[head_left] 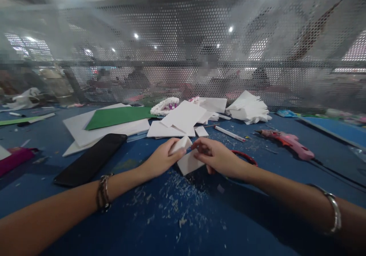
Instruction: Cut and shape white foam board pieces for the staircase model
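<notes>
Between finger and thumb, my left hand (pixel 160 159) grips a small folded white piece (pixel 180 145) that looks like thick paper or foam sheet. My right hand (pixel 215 157) has its fingers curled, with thumb and fingers closed at the edge of a flat white square piece (pixel 189 164) just below the folded one. The two pieces are close together; whether they are joined cannot be made out. Beside my right hand, partly hidden by it, lies a red-handled tool (pixel 248 157), probably scissors. White scraps (pixel 177 202) litter the blue table (pixel 137 225) beneath.
A pink glue gun (pixel 291 143) with a black cord lies at right, near a white pen (pixel 229 133). At left rest a black phone (pixel 91 159) and a green sheet (pixel 120 117). White sheets (pixel 185 115) pile up ahead, before a perforated metal screen (pixel 177 39).
</notes>
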`<control>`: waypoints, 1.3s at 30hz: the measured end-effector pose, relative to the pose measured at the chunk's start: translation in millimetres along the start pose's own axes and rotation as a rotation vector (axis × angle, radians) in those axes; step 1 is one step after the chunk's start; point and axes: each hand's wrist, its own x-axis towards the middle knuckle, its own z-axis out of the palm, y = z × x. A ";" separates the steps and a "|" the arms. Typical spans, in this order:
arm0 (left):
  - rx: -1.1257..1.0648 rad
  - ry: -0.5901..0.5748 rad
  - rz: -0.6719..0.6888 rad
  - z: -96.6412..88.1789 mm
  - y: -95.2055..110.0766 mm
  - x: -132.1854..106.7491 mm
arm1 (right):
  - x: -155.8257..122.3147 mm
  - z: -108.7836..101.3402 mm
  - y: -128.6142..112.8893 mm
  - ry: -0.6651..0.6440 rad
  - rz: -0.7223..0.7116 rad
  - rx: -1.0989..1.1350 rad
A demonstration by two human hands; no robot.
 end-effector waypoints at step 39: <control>0.847 0.069 -0.213 -52.9 -16.0 47.3 | -0.6 10.8 9.7 -0.019 -0.129 -0.179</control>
